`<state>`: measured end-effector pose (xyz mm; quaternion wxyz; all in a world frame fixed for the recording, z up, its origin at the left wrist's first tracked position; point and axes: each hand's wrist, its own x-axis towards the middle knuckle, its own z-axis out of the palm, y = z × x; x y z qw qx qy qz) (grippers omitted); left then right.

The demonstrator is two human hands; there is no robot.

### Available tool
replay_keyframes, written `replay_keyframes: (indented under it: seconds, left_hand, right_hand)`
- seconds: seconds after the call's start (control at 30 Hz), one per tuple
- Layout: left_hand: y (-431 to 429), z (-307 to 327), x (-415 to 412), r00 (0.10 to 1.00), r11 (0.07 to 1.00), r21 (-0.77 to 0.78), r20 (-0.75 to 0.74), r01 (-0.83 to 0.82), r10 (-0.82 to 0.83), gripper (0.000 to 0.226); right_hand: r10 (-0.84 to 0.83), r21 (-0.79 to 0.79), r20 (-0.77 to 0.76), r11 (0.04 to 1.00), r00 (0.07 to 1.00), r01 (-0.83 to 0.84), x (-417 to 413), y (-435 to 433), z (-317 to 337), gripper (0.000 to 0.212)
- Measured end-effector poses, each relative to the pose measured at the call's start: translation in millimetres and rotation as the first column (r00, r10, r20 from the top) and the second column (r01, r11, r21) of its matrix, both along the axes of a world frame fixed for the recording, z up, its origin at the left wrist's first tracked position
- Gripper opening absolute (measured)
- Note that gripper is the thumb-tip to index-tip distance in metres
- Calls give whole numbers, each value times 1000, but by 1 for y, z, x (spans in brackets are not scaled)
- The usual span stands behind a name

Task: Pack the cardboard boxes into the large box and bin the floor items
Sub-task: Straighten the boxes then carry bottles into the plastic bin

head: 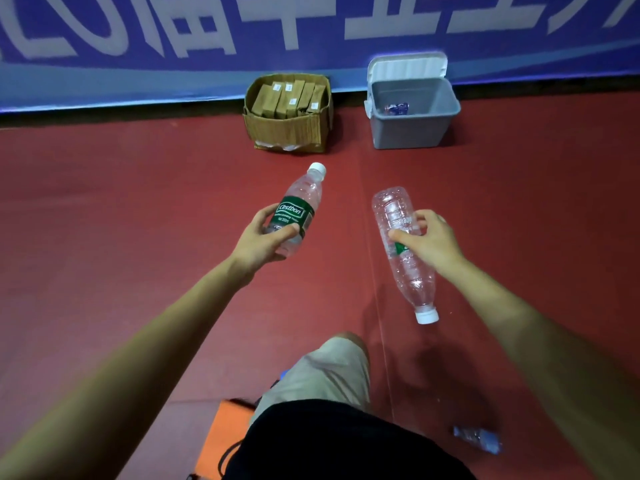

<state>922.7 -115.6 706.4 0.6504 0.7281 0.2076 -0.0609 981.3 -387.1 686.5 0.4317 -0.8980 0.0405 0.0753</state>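
Note:
My left hand (265,239) grips a clear plastic bottle with a green label (298,206), its white cap pointing away from me. My right hand (427,239) grips a second clear bottle (398,216) held upside down, its white cap toward me. Both are held above the red floor. Ahead against the wall stands the large cardboard box (287,131), holding several small cardboard boxes (289,98) on end. To its right is a grey bin (412,129) with its white lid (407,67) flipped up and a crumpled wrapper (397,108) inside.
A crushed blue-tinted bottle (479,438) lies on the floor at the lower right. An orange object (221,434) sits by my leg at the bottom. A blue banner (311,39) runs along the wall behind the box and the bin.

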Motion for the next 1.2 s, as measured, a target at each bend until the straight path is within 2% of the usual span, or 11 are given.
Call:
replay_keyframes:
  seconds: [0.23,0.43,0.67,0.93,1.2]
  left_hand:
    - [27,-10,129,1000,999,-30,3,-17,17,52]
    - [63,-28,289,993,993,-21,-11,115,-115,53]
    - [84,-8,444,975,975,-26,-11,220,-220,56]
    - [68,-2,572,955,956,4,25,295,-295,58]
    - [7,-12,709,970,970,-3,-21,241,-241,55]
  right_hand:
    - [14,-27,8,1000,1000,-14,126,25,-1,49]
    - [-121,-11,36,993,992,121,268,70,-23,51]
    - [-209,15,63,978,976,209,400,106,-6,48]
    - [-243,33,78,970,967,241,529,92,-1,48]
    - [-243,73,57,968,968,238,670,29,-15,44]
